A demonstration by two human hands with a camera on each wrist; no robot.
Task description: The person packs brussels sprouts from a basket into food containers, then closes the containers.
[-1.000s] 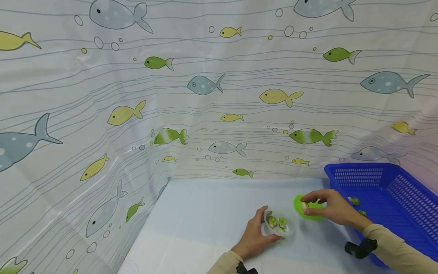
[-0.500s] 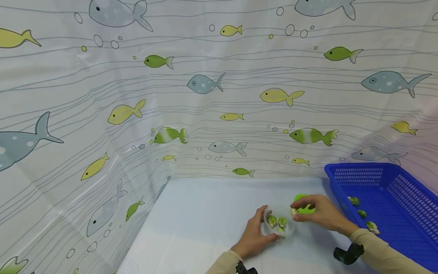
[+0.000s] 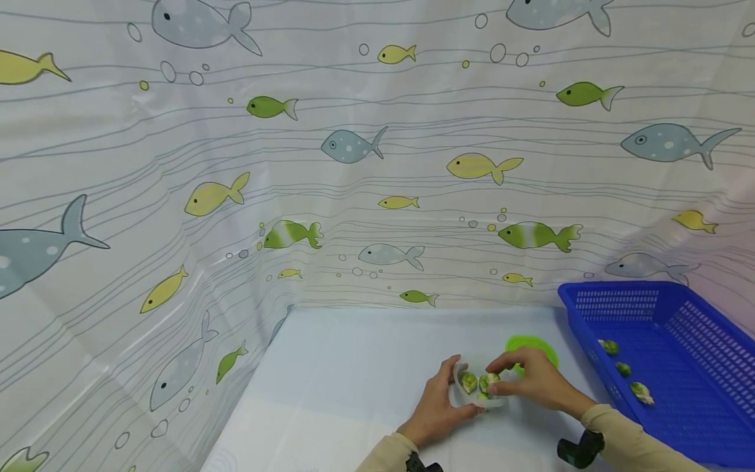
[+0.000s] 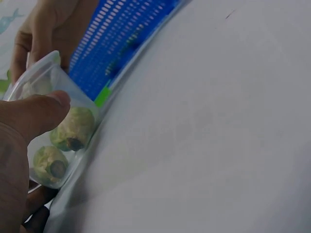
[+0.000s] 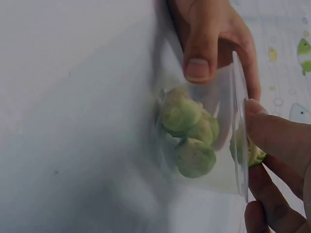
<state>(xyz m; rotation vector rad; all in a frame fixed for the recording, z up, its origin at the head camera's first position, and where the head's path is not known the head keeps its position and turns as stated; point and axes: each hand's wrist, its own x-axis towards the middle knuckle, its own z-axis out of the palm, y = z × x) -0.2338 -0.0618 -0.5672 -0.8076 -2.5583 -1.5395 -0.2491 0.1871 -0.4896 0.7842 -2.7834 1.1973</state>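
Note:
My left hand [image 3: 433, 406] grips a small clear plastic container [image 5: 221, 182] on the white table, thumb on the near side and fingers on the far side. Inside lie several green Brussels sprouts [image 5: 182, 114], also seen through its wall in the left wrist view. My right hand [image 3: 538, 380] pinches another Brussels sprout [image 5: 256, 153] between thumb and fingers, right at the container's mouth. In the head view that sprout overlaps those inside. A lime-green round dish or lid [image 3: 547, 351] lies just behind my right hand, partly hidden by it.
A large blue perforated basket [image 3: 619, 288] stands at the right, with a few Brussels sprouts [image 3: 641, 393] along its left side. The white table [image 3: 342, 367] extends to the left. Behind it hangs a fish-printed curtain [image 3: 354, 196].
My right hand has moved left with the Brussels sprout, from over the lime-green dish or lid to the container's mouth. My left hand has stayed on the container.

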